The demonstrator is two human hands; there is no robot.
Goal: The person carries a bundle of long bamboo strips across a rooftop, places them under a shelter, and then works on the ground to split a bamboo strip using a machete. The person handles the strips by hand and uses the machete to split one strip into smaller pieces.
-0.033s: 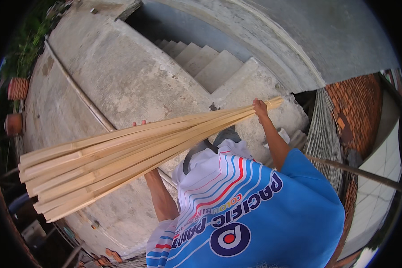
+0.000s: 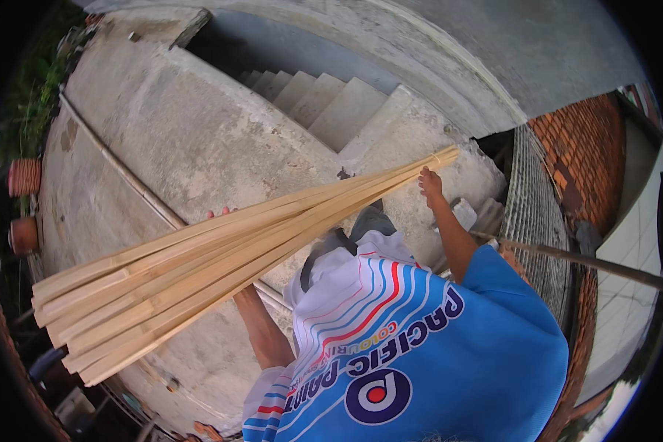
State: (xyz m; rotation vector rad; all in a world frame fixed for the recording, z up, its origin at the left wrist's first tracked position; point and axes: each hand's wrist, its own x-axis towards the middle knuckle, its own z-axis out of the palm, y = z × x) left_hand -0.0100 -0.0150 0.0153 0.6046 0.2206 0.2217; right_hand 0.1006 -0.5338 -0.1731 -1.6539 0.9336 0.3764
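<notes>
A long fan-shaped bundle of pale bamboo strips (image 2: 199, 258) lies slantwise across my front. Its wide loose ends are at the left, its narrow tied end at the upper right. My left hand (image 2: 219, 214) carries the bundle from below; only its fingertips show past the far edge, and the palm is hidden under the strips. Just at the near edge of the tied end is my right hand (image 2: 430, 186), with its fingers loosely apart and not wrapped round the strips. Whether its fingertips touch the bundle is hard to tell.
Concrete steps (image 2: 324, 107) descend beside a low wall ahead. A bamboo pole (image 2: 121, 166) lies along the concrete floor (image 2: 221, 155) at left, near clay pots (image 2: 23, 234). Another pole (image 2: 574, 259) juts in at right, by a tiled roof (image 2: 582, 162).
My right hand has come off the tied end to its near side, its fingers loosened. The bundle has tilted slightly, its wide end lower. My view has shifted a little.
</notes>
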